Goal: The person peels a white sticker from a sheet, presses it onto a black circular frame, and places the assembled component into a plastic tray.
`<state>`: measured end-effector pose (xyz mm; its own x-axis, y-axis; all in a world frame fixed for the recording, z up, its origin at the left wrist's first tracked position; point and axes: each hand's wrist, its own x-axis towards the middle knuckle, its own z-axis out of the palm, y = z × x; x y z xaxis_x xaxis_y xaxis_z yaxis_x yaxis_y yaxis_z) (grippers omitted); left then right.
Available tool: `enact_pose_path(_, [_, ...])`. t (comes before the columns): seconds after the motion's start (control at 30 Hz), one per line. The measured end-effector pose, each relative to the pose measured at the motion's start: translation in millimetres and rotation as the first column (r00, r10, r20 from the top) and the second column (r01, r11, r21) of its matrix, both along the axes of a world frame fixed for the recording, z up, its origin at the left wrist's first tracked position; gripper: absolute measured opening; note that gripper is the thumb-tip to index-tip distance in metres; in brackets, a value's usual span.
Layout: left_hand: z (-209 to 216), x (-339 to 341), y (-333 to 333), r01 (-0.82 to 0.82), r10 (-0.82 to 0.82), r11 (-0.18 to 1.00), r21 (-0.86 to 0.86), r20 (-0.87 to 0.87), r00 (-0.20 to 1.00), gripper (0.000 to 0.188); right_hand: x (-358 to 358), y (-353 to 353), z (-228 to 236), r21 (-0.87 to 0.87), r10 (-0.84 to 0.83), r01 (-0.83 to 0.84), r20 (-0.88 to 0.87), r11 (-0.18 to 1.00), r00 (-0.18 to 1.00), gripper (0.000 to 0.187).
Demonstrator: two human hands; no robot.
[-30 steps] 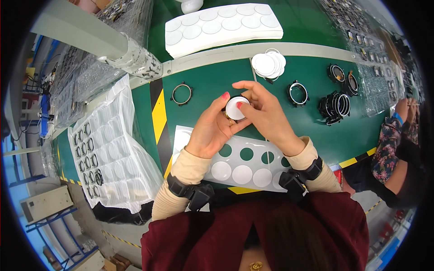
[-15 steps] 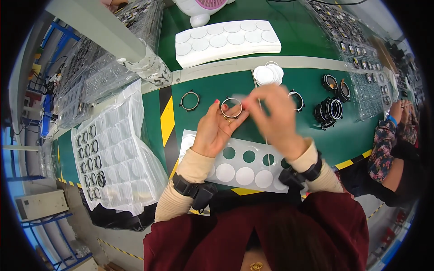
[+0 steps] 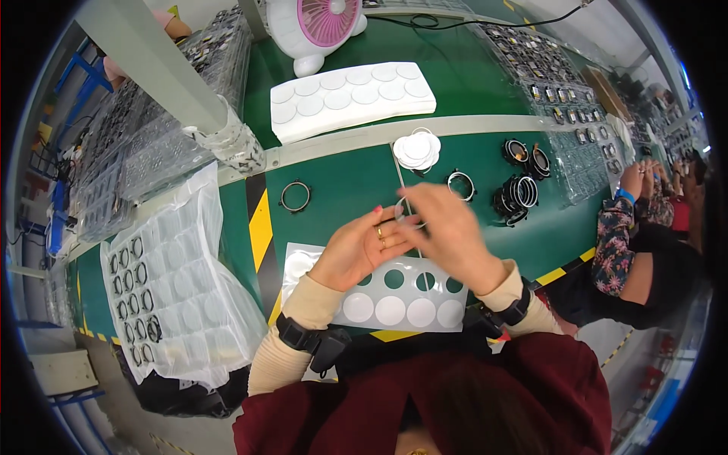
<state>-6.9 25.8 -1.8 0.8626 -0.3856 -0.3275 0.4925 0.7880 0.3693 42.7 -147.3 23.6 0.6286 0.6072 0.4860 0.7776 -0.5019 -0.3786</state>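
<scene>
My left hand [image 3: 368,246] is turned palm up with its fingers half curled, holding a thin round metal ring [image 3: 398,211] at the fingertips. Over the ring's right side, my right hand [image 3: 451,231] closes thumb and fingers on it and hides part of it. Beneath both hands lies a translucent sheet [image 3: 406,287] with a row of cut-out holes and a row of white discs. A similar ring [image 3: 296,196] rests on the mat to the left, another ring [image 3: 460,185] to the right. Loose white discs [image 3: 417,149] are piled just beyond my hands.
Stacked dark rings [image 3: 516,199] stand at the right. A thick stack of white disc sheets [image 3: 353,97] lies behind the rail, near a white and pink fan [image 3: 326,26]. At left sits a white tray [image 3: 201,284] partly filled with rings. A co-worker's arm [image 3: 613,235] is at far right.
The view has shifted, so the table things sit further left and most lower. My right hand has come down over the ring and now covers part of it; the left fingers have curled more.
</scene>
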Motion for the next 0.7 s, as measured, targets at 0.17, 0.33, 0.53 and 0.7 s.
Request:
enact_pose_path(0.17, [0.5, 1.0, 6.7, -0.146, 0.144, 0.988, 0.049, 0.041, 0.989, 0.029, 21.7, -30.5, -2.5, -0.058, -0.304, 0.307, 0.054, 0.950, 0.951, 0.051])
enact_pose_path(0.33, [-8.1, 7.0, 22.0, -0.254, 0.253, 0.962, 0.096, 0.020, 0.967, 0.030, 7.5, 1.2, -9.8, 0.002, -0.280, 0.282, 0.128, 0.959, 0.951, 0.050])
enact_pose_path(0.53, [13.8, -33.5, 63.2, -0.470, -0.062, 0.020, 0.882, 0.470, 0.880, 0.020, -38.8, 53.2, -22.4, -0.134, 0.108, -0.119, -0.088, 0.984, 0.990, 0.051])
enact_pose_path(0.7, [3.2, -95.1, 36.0, -0.557, -0.428, -0.586, 0.589, 0.358, 0.830, 0.029, -16.1, 33.7, -16.2, -0.194, 0.134, -0.166, -0.168, 0.967, 0.977, 0.043])
